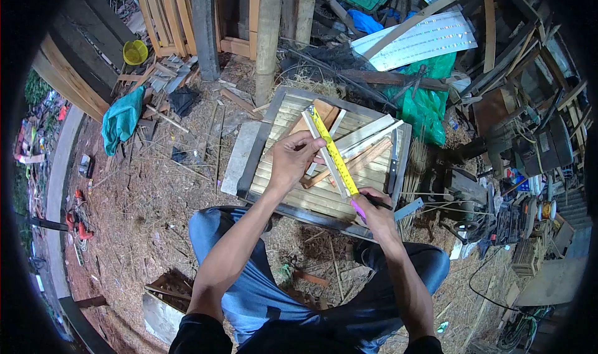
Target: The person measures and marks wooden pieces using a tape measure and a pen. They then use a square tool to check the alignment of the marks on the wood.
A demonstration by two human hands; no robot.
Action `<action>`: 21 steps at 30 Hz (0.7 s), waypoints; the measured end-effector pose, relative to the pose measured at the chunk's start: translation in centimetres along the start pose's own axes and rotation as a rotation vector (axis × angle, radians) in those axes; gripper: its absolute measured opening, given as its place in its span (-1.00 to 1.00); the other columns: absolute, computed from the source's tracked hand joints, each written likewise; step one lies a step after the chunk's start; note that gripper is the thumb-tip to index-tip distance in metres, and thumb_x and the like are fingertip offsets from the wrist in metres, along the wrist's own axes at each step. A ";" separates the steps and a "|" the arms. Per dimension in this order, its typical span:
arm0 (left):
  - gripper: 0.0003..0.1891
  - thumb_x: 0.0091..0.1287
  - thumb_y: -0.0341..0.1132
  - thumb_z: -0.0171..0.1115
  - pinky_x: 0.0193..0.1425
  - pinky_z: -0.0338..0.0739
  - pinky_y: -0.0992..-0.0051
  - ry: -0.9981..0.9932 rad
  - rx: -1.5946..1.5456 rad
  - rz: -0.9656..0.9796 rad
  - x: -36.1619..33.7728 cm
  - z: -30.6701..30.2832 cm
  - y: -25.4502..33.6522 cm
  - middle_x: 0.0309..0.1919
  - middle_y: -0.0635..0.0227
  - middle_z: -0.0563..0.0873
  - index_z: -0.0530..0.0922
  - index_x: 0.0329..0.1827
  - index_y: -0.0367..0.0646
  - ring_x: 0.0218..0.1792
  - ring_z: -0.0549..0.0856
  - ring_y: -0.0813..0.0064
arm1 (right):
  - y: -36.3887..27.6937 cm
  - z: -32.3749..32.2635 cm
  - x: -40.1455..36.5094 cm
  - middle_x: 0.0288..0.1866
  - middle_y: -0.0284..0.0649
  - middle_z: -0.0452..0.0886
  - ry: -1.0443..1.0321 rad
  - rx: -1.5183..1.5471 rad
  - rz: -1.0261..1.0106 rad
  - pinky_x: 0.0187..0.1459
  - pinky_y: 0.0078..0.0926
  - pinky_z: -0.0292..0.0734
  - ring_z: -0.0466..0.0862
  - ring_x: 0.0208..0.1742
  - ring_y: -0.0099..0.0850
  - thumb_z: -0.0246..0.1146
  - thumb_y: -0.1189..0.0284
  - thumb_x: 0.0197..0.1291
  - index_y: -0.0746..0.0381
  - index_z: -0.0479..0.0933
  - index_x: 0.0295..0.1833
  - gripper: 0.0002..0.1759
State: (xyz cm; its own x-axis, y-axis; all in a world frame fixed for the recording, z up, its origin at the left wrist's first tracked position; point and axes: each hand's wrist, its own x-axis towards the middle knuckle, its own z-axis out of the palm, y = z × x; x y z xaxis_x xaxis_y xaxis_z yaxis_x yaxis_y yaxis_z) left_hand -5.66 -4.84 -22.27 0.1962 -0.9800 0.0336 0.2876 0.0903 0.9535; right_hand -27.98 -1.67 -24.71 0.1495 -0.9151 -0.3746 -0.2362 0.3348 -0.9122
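Observation:
A yellow tape measure [333, 155] is pulled out along a narrow wooden strip [322, 147], slanting from upper left to lower right. My left hand [294, 160] pinches the strip near its middle, thumb close to the tape's edge. At the lower end, my right hand [375, 212] is closed around the purple part of the tape measure, with a dark, slim object by its fingers. Below both hands is a low slatted wooden table [265, 183]. Several cut wood pieces [369, 133] lie on it, beyond and right of the strip.
By my right hand a flat bluish metal blade [408, 209] sticks out past the table edge. A dark-handled tool [393, 161] lies along the table's right side. Sawdust and scraps cover the ground [156, 211]. Green plastic [430, 99] and timber are heaped behind.

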 end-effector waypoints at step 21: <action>-0.72 0.42 -0.27 0.24 -0.25 0.72 0.53 0.001 0.068 -0.031 0.1 -0.3 0.4 -0.35 0.26 0.71 0.65 -0.11 -0.40 -0.34 0.72 0.54 | 0.6 0.5 0.0 -0.51 -0.44 0.47 0.100 -0.102 -0.152 -0.39 -0.62 0.31 0.38 -0.45 -0.68 0.29 0.47 0.17 0.30 0.55 -0.20 -0.87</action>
State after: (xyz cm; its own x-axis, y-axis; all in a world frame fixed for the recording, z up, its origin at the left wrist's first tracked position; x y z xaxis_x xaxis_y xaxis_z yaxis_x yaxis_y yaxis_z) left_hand -5.24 -4.85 -22.00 0.1893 -0.9819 0.0037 0.2294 0.0479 0.9721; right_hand -27.69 -1.35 -25.38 0.0956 -0.9729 -0.2107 -0.3148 0.1712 -0.9336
